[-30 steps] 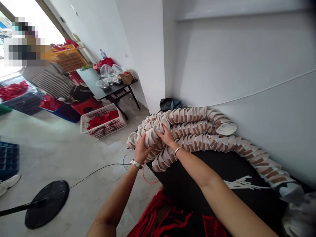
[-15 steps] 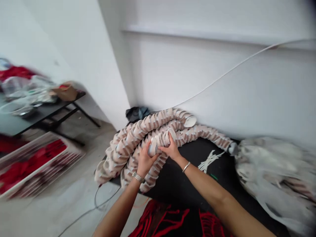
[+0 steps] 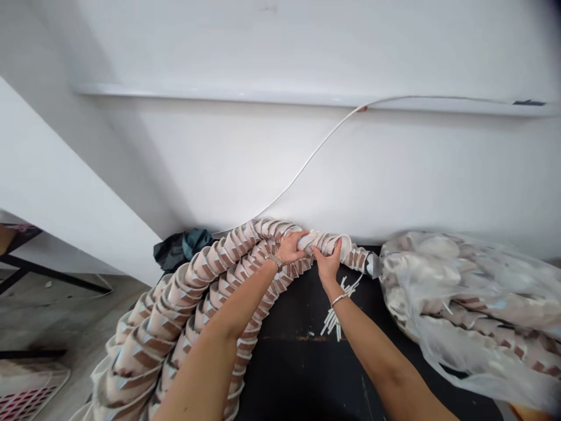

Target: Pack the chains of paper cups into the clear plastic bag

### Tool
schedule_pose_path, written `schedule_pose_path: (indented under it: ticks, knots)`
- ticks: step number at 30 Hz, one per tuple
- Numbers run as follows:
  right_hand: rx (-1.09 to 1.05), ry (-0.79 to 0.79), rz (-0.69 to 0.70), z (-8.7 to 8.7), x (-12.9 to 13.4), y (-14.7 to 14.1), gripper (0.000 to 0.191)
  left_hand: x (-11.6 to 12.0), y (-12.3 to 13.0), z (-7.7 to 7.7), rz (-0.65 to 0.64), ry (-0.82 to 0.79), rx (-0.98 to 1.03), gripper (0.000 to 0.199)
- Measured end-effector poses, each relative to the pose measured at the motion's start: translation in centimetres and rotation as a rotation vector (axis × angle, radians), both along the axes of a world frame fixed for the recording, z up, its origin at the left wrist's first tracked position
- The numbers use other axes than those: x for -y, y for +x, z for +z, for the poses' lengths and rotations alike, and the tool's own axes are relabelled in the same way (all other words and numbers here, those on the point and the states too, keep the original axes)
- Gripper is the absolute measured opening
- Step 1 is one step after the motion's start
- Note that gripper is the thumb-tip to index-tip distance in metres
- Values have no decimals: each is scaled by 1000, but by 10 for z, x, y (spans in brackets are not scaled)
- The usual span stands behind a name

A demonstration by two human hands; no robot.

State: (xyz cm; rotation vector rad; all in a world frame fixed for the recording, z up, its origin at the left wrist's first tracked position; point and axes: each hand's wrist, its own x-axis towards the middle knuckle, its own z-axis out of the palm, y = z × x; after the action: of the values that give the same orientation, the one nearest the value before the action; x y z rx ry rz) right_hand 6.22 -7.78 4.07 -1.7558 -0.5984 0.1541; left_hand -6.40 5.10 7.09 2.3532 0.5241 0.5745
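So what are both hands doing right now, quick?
Left hand: closed, holding the stack of nested paper cups.
Right hand: closed, holding the same stack.

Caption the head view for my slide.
Left hand and right hand grip nested white-and-brown cup-shaped pieces beside a clear plastic bag on a black table.

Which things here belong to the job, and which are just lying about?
Job: left hand, right hand, the nested white-and-brown cup stack, the clear plastic bag of more cups.
Lying about: white strips, dark cloth, white cable on the wall.
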Motion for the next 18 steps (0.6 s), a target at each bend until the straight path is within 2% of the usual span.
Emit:
schedule_pose_path:
  ticks: [4,7,9,12,15,18]
  knots:
    - [55,-57,41,-20,-36,25,120,-28,20,-25,43,31,-94,74]
    - [24,-142,65,-37,-52,29,119,-39,18,-43,53,96,-171,70]
    - [19,-180,68,-44,-58,28,117,-40,11,-53,123,146,-139,64]
    - [43,-201,83,-47,-63,24,113,-29,2,-67,357,147,-50,60]
    - [44,-193,73,-48,-64,23,113,-8,6,-85,580,7,33,63]
    - [33,-165,61,-50,-61,25,112,12,26,-98,653,-137,141,62]
